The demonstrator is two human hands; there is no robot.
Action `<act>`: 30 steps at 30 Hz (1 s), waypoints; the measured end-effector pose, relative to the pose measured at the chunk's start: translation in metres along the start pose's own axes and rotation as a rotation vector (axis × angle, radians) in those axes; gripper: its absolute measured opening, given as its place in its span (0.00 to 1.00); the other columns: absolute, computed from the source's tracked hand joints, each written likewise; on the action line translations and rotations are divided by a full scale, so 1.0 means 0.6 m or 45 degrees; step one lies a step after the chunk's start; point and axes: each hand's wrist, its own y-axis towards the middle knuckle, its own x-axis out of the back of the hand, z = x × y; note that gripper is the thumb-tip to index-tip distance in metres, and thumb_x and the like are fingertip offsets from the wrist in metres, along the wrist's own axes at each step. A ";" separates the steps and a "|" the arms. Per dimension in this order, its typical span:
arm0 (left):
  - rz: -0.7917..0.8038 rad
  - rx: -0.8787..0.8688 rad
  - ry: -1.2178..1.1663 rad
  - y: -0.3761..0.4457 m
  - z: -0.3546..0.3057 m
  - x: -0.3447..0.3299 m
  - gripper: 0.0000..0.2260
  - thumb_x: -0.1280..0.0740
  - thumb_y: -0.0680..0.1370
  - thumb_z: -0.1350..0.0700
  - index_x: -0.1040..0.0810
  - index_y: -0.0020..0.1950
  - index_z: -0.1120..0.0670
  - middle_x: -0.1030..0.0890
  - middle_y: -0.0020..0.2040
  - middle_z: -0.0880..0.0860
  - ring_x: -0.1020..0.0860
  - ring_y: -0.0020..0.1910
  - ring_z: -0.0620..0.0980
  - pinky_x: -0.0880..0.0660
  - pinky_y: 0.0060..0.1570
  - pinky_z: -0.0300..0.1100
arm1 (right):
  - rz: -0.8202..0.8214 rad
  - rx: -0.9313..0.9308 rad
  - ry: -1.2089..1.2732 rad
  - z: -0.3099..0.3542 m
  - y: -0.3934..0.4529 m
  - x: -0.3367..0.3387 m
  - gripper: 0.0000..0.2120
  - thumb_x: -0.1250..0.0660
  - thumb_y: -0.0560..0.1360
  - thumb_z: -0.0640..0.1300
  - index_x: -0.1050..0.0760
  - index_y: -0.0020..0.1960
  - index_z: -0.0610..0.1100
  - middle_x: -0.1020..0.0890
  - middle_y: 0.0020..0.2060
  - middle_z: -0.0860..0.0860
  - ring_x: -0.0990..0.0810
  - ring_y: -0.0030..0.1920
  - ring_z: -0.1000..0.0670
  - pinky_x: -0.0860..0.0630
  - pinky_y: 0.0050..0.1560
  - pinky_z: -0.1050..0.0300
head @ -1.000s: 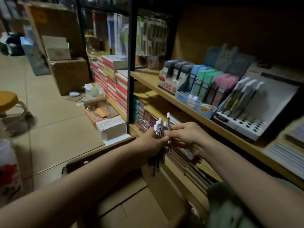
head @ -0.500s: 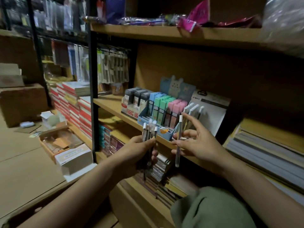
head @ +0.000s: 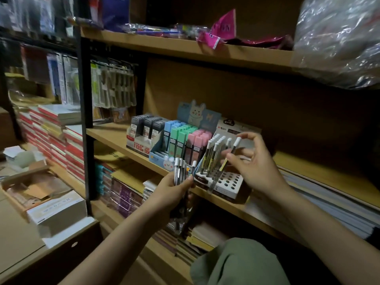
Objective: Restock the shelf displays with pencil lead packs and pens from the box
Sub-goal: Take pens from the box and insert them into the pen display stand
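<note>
My left hand (head: 172, 192) grips a bundle of white-capped pens (head: 181, 171) below the middle shelf's edge. My right hand (head: 255, 167) pinches a single white-capped pen (head: 225, 163) by thumb and forefinger, its tip down over the holes of the white pen display stand (head: 226, 184). Several pens (head: 211, 155) stand in the stand's back rows. Left of it sit a blue display of pastel pencil lead packs (head: 183, 138) and a tray of dark lead packs (head: 146, 128).
The wooden middle shelf (head: 111, 136) carries the displays; stacked paper (head: 329, 194) lies at its right. Notebooks (head: 127, 194) fill the lower shelf. Open cardboard boxes (head: 37, 192) sit on the floor at left. A black upright post (head: 84, 120) divides the shelving.
The view swung up toward the shelf. My right hand drew one pen from the bundle and carried it up and right to the pen stand. The left hand kept the bundle.
</note>
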 end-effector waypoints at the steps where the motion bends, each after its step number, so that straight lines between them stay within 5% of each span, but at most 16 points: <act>1: -0.011 -0.011 0.009 0.000 0.001 -0.004 0.10 0.37 0.81 0.52 0.27 0.55 0.59 0.24 0.34 0.52 0.25 0.29 0.45 0.30 0.24 0.35 | -0.045 0.013 0.007 0.005 0.007 0.010 0.21 0.35 0.76 0.31 0.36 0.63 0.49 0.18 0.50 0.47 0.15 0.44 0.53 0.20 0.37 0.63; 10: 0.083 0.050 -0.247 0.004 0.008 -0.009 0.07 0.39 0.82 0.57 0.28 0.54 0.60 0.26 0.34 0.54 0.27 0.31 0.47 0.29 0.27 0.36 | -0.239 0.257 -0.445 -0.009 0.071 0.038 0.20 0.33 0.75 0.32 0.32 0.56 0.54 0.22 0.48 0.57 0.19 0.53 0.52 0.17 0.49 0.48; 19: 0.055 0.107 -0.410 0.017 0.009 0.016 0.07 0.38 0.81 0.56 0.28 0.55 0.60 0.25 0.35 0.55 0.27 0.31 0.47 0.27 0.27 0.36 | -0.191 0.271 -0.621 -0.057 0.085 0.012 0.22 0.33 0.76 0.33 0.33 0.51 0.61 0.25 0.50 0.58 0.21 0.55 0.54 0.18 0.49 0.55; 25: 0.040 0.096 -0.398 0.019 0.007 0.019 0.08 0.38 0.81 0.56 0.27 0.54 0.60 0.25 0.33 0.54 0.26 0.29 0.46 0.27 0.26 0.36 | -0.224 0.319 -0.636 -0.049 0.093 0.022 0.08 0.35 0.79 0.40 0.26 0.54 0.52 0.20 0.49 0.54 0.18 0.48 0.55 0.17 0.44 0.60; 30: 0.049 0.043 -0.300 0.017 0.008 0.014 0.09 0.38 0.81 0.55 0.27 0.54 0.61 0.25 0.34 0.54 0.26 0.31 0.47 0.27 0.29 0.37 | -0.339 0.229 -0.697 -0.028 0.115 0.021 0.07 0.32 0.77 0.39 0.20 0.54 0.46 0.18 0.48 0.51 0.17 0.47 0.53 0.18 0.47 0.58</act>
